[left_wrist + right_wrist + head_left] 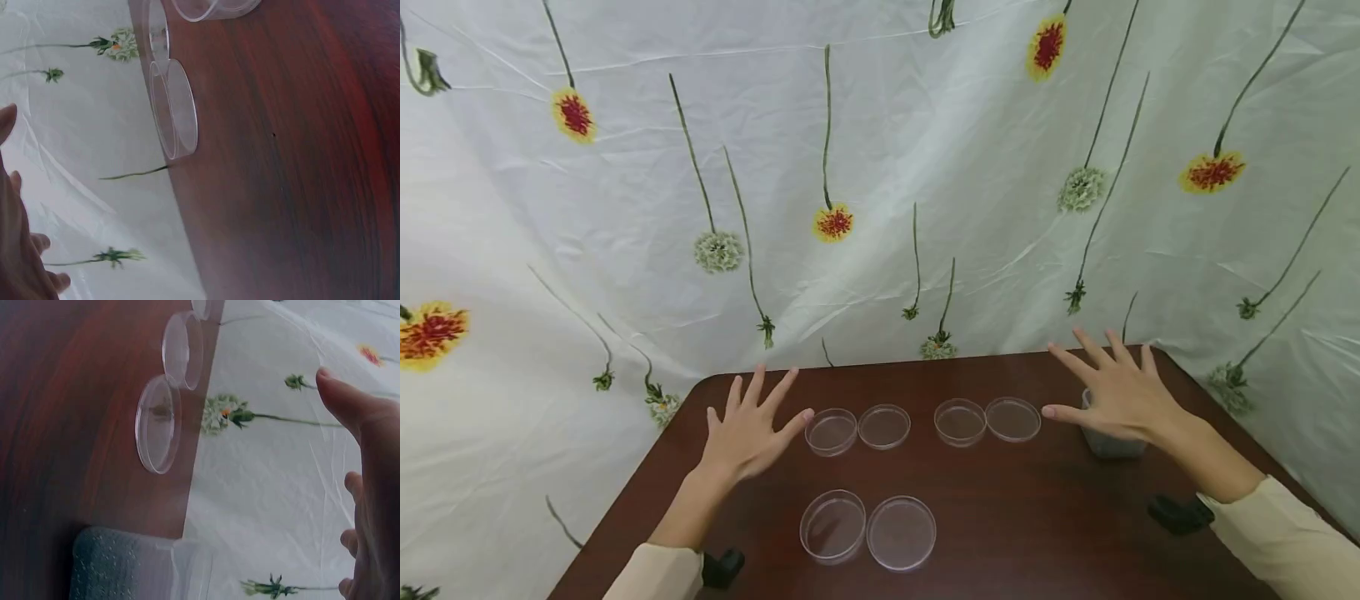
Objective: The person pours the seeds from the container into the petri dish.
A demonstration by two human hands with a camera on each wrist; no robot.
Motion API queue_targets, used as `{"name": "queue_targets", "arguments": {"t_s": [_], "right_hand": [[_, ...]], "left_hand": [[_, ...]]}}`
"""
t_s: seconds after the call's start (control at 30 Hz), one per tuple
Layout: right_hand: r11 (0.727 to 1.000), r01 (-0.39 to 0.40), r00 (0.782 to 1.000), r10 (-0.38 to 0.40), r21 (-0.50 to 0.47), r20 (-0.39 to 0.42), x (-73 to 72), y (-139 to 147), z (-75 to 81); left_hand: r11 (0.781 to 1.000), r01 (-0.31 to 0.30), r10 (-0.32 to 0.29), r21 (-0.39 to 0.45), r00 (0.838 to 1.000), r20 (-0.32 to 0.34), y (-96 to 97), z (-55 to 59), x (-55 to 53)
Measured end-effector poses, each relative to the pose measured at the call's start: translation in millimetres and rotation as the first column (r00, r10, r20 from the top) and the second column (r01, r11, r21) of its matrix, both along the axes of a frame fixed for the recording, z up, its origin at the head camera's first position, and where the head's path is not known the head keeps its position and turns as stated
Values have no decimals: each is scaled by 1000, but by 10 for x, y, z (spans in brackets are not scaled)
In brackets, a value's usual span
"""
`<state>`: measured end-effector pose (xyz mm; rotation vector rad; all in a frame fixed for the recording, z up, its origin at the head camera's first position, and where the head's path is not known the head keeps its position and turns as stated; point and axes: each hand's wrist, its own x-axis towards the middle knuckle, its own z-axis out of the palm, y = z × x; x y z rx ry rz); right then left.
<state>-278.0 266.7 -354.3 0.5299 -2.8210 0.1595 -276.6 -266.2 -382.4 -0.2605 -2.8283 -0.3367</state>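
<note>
Both hands are raised over the dark wooden table [1022,525], fingers spread wide, holding nothing; the left hand [745,433] is nearest the far-left petri dish [831,432], while the right hand [1123,400] is in front of the translucent plastic container [1114,450], hiding part of it; the wrist views show each hand apart from the glassware and the container.

What stands done is the laying-out: three petri dishes are uncovered, each with a shallower round piece, judged to be its lid, just beside it on the right; at the back the far-left petri dish has the far-left lid [883,427], and the far-right petri dish [960,422] has the far-right lid [1013,419]; closer to the person, between the forearms, lie the near petri dish [832,525] and the near lid [902,533]; the wood shows through all six pieces.

What is left, as things lie, is the covering; none of the lids sits on a dish, and neither hand is engaged with any piece; the container stands near the table's right edge, speckled in the right wrist view, though whether the specks are contents or texture is hard to tell there.
</note>
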Motion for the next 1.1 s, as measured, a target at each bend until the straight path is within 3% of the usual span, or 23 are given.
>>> {"name": "queue_targets", "arguments": {"t_s": [0.17,0.23,0.3,0.37,0.43,0.53,0.57,0.73,0.83,1.0,1.1], "right_hand": [[997,-40,999,41,-59,25,-42,117,56],[996,-42,998,46,-84,46,-56,170,73],[993,-38,997,45,-114,61,-70,228,77],[987,-44,997,53,-152,60,-84,296,56],[979,-56,996,68,-197,52,-102,381,3],[957,-85,994,101,-276,46,-135,534,-102],[950,-88,993,108,-299,51,-145,588,-140],[918,-34,983,103,-395,154,-165,835,-305],[859,9,960,137,-512,246,-155,934,-415],[671,56,895,295,-740,335,-159,1024,-651],[583,100,850,371,-807,374,-191,1056,-794]], "left_hand": [[988,80,-86,131,996,38,-32,-27,-171],[973,120,-133,199,990,53,-43,-53,-234],[943,163,-190,290,979,69,-55,-84,-288],[891,191,-250,412,964,94,-72,-121,-326],[821,186,-298,540,946,127,-95,-166,-351],[708,130,-341,694,924,175,-119,-243,-381],[682,111,-349,722,918,189,-124,-273,-396],[614,39,-376,788,893,248,-98,-435,-499],[576,2,-401,818,872,280,-76,-527,-562],[543,-47,-452,838,825,339,-90,-661,-612],[531,-64,-461,845,814,352,-113,-708,-606]]}}
